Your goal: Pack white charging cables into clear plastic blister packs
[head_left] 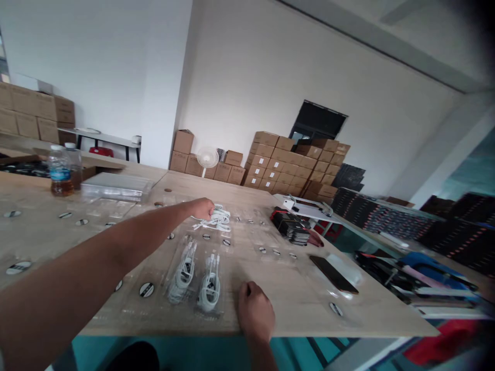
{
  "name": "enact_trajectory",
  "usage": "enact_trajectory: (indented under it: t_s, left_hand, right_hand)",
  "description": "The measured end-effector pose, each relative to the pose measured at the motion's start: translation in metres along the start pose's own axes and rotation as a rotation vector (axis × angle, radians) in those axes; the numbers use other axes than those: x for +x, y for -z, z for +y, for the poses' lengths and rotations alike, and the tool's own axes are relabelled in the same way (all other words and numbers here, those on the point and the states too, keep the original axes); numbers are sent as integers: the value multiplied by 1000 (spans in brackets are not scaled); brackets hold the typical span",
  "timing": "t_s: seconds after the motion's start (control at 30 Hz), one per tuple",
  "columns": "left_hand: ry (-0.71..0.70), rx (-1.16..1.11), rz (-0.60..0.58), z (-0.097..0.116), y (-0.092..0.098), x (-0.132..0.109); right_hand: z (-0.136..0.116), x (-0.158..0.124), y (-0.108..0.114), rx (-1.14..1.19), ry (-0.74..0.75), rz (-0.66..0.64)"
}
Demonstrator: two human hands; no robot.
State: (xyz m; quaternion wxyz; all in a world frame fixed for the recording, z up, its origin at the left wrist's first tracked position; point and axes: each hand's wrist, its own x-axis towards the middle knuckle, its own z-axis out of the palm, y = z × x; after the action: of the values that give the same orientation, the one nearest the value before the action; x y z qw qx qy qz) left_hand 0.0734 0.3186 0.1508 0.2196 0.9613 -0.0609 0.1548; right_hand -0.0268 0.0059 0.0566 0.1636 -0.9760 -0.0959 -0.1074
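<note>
A loose coil of white cable (218, 219) is seen near the middle of the tabletop (282, 304), towards the far edge. The left hand (201, 208) is reached out and closed against the coil's left end; a grip cannot be confirmed, as the fingertips are hidden. The right hand (255, 312) is clenched into a fist and rested on the tabletop by the front edge, with nothing seen held.

Two bagged white cables (182, 273) are laid side by side near the front edge, just left of the right hand. Round black-and-white stickers (146, 289) are scattered over the tabletop. A dark smartphone (333, 274) is placed towards the right edge, beside a clear plastic piece (345, 269). A pile of black boxes (290, 226) is set near the far edge, right of the coil.

Stacked clear plastic trays (116, 186) and two plastic bottles (60, 170) are seen towards the far left corner. Cardboard cartons (294, 165) are stacked against the far wall, with a white pedestal fan (208, 157) to their left.
</note>
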Motion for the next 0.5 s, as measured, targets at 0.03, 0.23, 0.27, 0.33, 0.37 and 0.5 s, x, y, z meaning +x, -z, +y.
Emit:
enact_trajectory:
  t_s: [0.03, 0.23, 0.27, 0.33, 0.37, 0.5]
  left_hand:
    - [30, -29, 10, -1, 3, -4]
    - [261, -257, 74, -9, 2, -22]
    - [295, -295, 94, -8, 0, -23]
    - [353, -365, 137, -5, -1, -25]
    - [374, -399, 156, -2, 0, -25]
    - [390, -506, 195, 8, 16, -26]
  right_hand:
    - [0, 0, 1, 1, -4, -1]
    - [0, -1, 0, 17, 4, 28]
    - [1, -2, 0, 18, 8, 30]
    - [1, -1, -1, 17, 4, 26]
    - [2, -1, -1, 16, 3, 26]
    - [1, -1, -3, 15, 2, 40]
